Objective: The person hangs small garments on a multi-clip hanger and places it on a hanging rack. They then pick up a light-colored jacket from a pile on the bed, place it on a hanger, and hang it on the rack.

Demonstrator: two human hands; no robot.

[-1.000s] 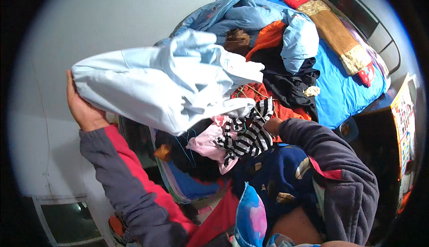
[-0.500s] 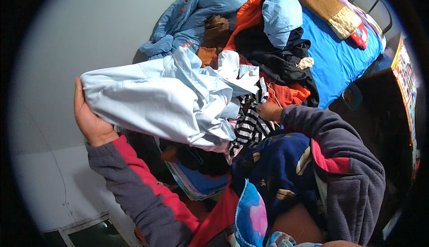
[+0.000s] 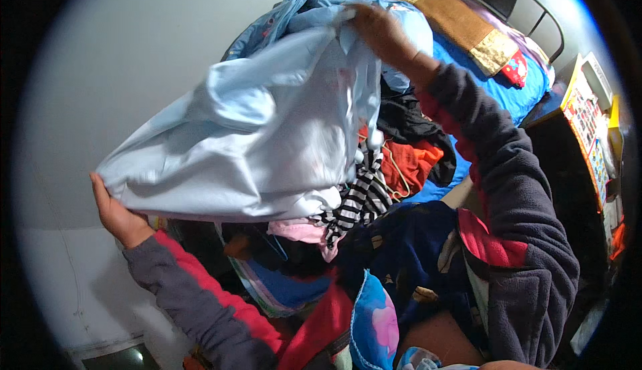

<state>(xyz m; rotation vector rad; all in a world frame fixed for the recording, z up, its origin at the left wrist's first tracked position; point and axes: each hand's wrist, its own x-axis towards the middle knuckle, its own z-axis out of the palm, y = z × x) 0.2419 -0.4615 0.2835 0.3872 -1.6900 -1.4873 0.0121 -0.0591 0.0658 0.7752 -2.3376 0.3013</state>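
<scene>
A pale blue shirt is stretched out between my two hands, its cloth hanging in broad folds. My left hand grips one end near the wall, the thumb showing and the other fingers mostly behind the cloth. Up at the far side, my right hand is closed on another part of the shirt, slightly blurred. Beneath the shirt's right end lie a black-and-white striped garment and a pink garment. An orange-red garment and a black garment lie beside them.
A bed with a blue sheet extends to the far right, holding a crumpled blue quilt and a brown-and-gold folded textile. A pale wall stands at left. A dark cabinet is at right.
My right hand has moved from the striped garment up and away to the shirt's far part, lifting and spreading it. My left hand has shifted slightly left and nearer.
</scene>
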